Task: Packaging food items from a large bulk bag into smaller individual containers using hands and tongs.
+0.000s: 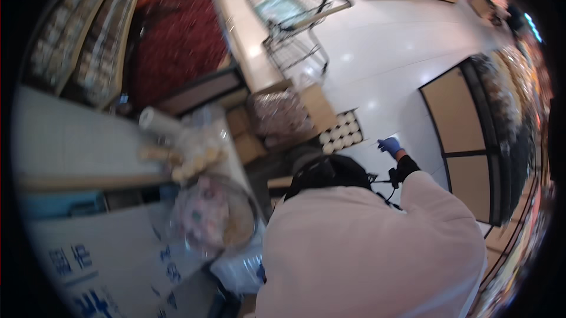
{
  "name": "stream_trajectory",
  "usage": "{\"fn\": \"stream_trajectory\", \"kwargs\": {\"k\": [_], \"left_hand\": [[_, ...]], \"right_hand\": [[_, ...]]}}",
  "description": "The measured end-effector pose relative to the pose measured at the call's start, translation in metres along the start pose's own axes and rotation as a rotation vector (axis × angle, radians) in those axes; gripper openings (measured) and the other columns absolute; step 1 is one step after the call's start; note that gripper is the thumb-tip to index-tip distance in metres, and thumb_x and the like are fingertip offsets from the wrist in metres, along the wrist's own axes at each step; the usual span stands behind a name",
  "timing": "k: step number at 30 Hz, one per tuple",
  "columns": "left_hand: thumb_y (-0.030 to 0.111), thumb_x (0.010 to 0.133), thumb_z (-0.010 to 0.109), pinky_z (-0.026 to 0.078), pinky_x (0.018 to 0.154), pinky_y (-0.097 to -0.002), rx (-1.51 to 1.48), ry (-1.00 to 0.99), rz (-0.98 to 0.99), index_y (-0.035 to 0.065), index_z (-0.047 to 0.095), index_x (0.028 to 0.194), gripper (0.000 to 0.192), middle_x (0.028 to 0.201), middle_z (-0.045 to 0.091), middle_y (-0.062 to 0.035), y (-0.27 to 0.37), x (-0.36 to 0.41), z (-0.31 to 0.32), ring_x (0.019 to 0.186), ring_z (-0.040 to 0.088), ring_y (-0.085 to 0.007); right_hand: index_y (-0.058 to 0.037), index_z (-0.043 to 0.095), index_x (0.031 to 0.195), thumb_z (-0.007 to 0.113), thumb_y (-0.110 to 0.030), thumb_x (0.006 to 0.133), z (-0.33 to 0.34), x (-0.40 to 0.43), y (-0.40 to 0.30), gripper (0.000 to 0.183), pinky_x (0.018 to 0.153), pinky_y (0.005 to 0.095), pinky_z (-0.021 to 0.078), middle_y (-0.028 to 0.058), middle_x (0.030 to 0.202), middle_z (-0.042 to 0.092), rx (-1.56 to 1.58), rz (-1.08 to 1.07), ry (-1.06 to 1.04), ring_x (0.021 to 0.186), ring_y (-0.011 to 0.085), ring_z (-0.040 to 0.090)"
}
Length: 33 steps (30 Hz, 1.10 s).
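Neither of my hands is in view. Before me, a person in a light sweatshirt (371,251) and dark headwear (331,172) is seen from behind and above. The person's blue-gloved hand (390,146) reaches out over the floor, with a dark cuff and a small wired device at the wrist. Beside that hand, a box of round, pale-topped items (342,133) stands by an open cardboard box (324,108) of plastic-wrapped goods. On the left, a clear plastic bag (203,216) with pinkish contents rests in or against a round container; the blur hides which.
A shopping cart (296,15) stands on the tiled floor beyond the boxes. Panelled display stands (457,114) line the right. At the upper left are shelves (84,30) and a bin of dark red goods (181,39). A white box with blue writing (119,247) lies lower left.
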<state>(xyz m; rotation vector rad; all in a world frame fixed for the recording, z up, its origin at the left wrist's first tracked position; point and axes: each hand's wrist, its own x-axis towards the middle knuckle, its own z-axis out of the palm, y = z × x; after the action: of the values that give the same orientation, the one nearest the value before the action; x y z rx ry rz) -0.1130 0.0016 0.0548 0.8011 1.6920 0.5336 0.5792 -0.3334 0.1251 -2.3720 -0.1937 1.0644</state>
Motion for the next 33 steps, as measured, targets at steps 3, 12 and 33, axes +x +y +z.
{"fn": "stream_trajectory", "kwargs": {"k": [3,12,33], "left_hand": [[0.029,0.085,0.055,0.044,0.067,-0.039,0.037,0.033,-0.129,0.0121,0.054,0.088,0.017,0.085,0.056,-0.0041,-0.076,-0.037,-0.037,0.076,0.054,-0.0152],[0.027,0.086,0.054,0.045,0.064,-0.0372,0.206,-0.079,-0.256,0.0111,0.055,0.082,0.016,0.079,0.056,-0.0023,-0.194,-0.107,-0.106,0.072,0.054,-0.0138],[0.031,0.084,0.052,0.042,0.049,-0.03,-0.057,0.366,-0.319,-0.003,0.059,0.086,0.035,0.074,0.057,-0.0048,-0.138,-0.167,-0.056,0.06,0.052,-0.0157]], "right_hand": [[-0.0013,0.065,0.079,0.07,-0.029,0.072,0.015,0.008,-0.01,0.029,0.05,0.0272,0.0467,0.0095,0.071,0.065,0.178,0.102,-0.078,0.059,0.0154,0.062],[-0.0009,0.061,0.078,0.06,-0.011,0.071,0.042,0.048,-0.016,0.012,0.046,0.029,0.0454,0.0081,0.064,0.059,0.11,0.132,-0.053,0.053,0.0174,0.058],[0.0045,0.061,0.087,0.06,-0.034,0.084,0.058,0.074,-0.07,0.039,0.06,0.028,0.0502,0.0096,0.073,0.062,0.096,0.158,-0.23,0.063,0.0175,0.061]]}}
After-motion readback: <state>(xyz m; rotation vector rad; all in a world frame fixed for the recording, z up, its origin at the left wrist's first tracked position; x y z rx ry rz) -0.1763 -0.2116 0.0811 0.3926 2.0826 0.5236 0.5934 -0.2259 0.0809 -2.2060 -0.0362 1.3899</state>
